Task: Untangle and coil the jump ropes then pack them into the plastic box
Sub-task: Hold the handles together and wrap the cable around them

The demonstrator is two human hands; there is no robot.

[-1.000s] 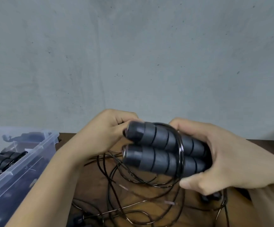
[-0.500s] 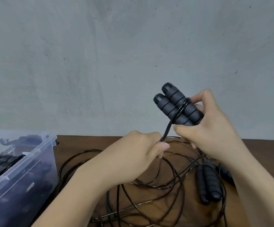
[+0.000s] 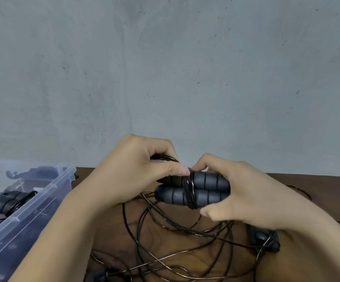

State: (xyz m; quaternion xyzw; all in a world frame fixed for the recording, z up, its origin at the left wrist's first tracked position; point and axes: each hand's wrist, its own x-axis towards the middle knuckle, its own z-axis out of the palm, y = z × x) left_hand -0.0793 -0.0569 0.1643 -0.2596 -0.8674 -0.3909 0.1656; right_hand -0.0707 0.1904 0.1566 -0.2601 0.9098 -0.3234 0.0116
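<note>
Two dark foam jump rope handles (image 3: pixel 203 189) lie side by side, level, held above the table. My right hand (image 3: pixel 244 198) grips their right end. Thin black rope (image 3: pixel 189 192) is wound around their middle in several turns. My left hand (image 3: pixel 142 174) pinches this rope at the handles' left part, thumb on top. Loose tangled rope (image 3: pixel 165 226) spreads over the wooden table (image 3: pixel 307 186) below. The clear plastic box (image 3: pixel 49 190) stands at the left with a coiled rope and handles (image 3: pixel 10 200) inside.
Another pair of dark handles (image 3: pixel 264 239) lies on the table under my right wrist. More rope loops and a handle end (image 3: pixel 98 277) sit at the bottom edge. A grey wall (image 3: pixel 165 68) rises behind the table.
The handles came down from a raised, tilted pose to level and lower. My left hand moved up from pulling the rope to pinching it on the handles, with more turns wound on.
</note>
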